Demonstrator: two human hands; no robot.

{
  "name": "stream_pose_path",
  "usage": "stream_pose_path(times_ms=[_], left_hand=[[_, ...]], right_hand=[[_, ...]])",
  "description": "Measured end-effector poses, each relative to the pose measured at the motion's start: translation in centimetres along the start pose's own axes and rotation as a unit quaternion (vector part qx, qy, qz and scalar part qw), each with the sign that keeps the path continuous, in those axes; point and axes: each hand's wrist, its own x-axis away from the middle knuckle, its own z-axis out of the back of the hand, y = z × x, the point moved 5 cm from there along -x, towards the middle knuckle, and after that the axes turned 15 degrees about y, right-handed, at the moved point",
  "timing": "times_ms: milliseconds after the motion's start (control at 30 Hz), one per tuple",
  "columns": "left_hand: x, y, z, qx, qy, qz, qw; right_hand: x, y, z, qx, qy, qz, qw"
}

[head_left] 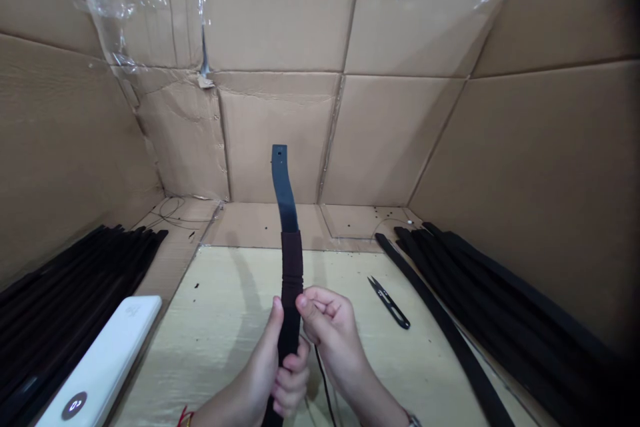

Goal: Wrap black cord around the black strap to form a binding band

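My left hand (275, 367) is wrapped round a dark belt strap (287, 240) and holds it upright, its squared end with a small hole pointing up toward the cardboard wall. A brown stretch of the strap sits just above my fingers. My right hand (327, 323) is right beside the strap, thumb and forefinger pinched against its edge; a thin dark thread (324, 380) hangs below that hand. What the pinch holds is too small to name.
A small black thread snip (390, 303) lies on the pale board (225, 320) to the right. Stacks of black belts lie at the left (65, 287) and right (500, 293). A white power bank (103, 363) sits front left. Cardboard walls (280, 133) enclose the space.
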Motion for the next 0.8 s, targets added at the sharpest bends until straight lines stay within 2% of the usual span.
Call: stream_pose_path(times_ms=[133,267,333,400,567,667,800], left_hand=[[0.1,0.8,0.0,-0.011,-0.04,-0.086,0.995],[0.6,1.8,0.1,0.061,-0.002,-0.145,0.987],[0.7,1.9,0.3,0.116,0.017,-0.138,0.983],[0.7,1.8,0.3,0.139,0.014,-0.111,0.984],[0.6,1.3,0.2,0.111,-0.011,-0.058,0.992],[0.8,0.9,-0.3,0.079,-0.04,-0.041,0.995],[0.9,0.5,-0.4,0.068,-0.029,-0.023,0.997]], right_hand=[[-0.1,-1.0,-0.2,0.038,-0.033,0.05,0.998],[0.1,-0.5,-0.5,0.074,-0.067,-0.03,0.995],[0.2,-0.3,-0.6,0.081,-0.058,-0.034,0.994],[0.2,-0.4,-0.8,0.076,-0.057,-0.005,0.996],[0.5,0.2,-1.1,0.045,-0.065,-0.008,0.997],[0.7,0.2,-0.8,0.037,-0.035,-0.002,0.999],[0.9,0.1,-0.4,0.014,0.011,0.01,1.0]])
